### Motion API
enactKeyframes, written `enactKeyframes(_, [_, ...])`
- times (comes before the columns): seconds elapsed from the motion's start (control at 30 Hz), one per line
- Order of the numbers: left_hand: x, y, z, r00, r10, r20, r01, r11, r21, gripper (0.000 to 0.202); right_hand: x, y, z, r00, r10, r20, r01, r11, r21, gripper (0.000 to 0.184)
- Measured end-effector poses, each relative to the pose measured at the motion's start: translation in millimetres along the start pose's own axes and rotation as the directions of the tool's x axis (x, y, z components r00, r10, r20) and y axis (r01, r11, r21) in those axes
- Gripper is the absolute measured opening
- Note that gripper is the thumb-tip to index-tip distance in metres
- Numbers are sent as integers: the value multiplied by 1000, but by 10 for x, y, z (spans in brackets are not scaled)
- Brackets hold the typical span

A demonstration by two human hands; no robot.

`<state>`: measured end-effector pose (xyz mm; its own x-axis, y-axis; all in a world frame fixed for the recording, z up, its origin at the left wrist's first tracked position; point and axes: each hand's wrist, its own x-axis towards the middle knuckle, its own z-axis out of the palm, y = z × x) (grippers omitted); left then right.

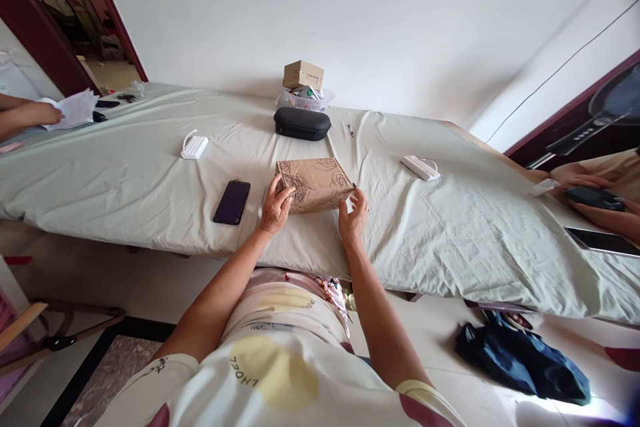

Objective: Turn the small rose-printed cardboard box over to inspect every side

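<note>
A brown cardboard box [320, 180] with black looping scribbles on its faces rests tilted on the cloth in front of me. My left hand [276, 205] grips its left end, thumb on the near face and fingers at the edge. Close against the box's right front corner is my right hand [354, 213], its fingers curled around a thin dark pen [355, 185]. Only the pen's tip shows clearly; most of it is hidden by the fingers. A dark phone [232, 202] lies left of my left hand.
Behind the box are a black hard case [302, 123], a plastic tub [320, 102] topped by a small carton [303, 73], and another pen [351, 130]. White corded devices lie left [195, 146] and right [419, 168]. Other people's hands [595, 193] appear at both table ends.
</note>
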<state>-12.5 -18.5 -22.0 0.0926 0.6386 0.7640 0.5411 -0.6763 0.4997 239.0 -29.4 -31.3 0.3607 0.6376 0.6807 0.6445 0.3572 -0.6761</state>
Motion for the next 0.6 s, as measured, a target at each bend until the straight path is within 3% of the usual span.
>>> enactKeyframes(0.07, [-16,-30,19,1000,-21,-5,21,1000,-2,46,-16,111,42,994,76,76,-79,996,30,44])
enactKeyframes(0.2, [-63,-103,114,989,-146,-17,147,989,11,70,-72,190,96,989,21,147,-15,999,-46,25])
enactKeyframes(0.3, [-87,-128,171,967,-251,47,249,968,37,78,-89,149,67,987,31,160,-25,999,-40,29])
enactKeyframes(0.47, [-10,26,20,951,-302,66,296,951,84,60,-91,-127,-144,987,81,141,-81,997,-1,46])
enactKeyframes(0.6, [146,285,-230,969,-242,-45,246,960,130,67,-56,-527,-385,1000,-5,-23,5,1000,-5,47])
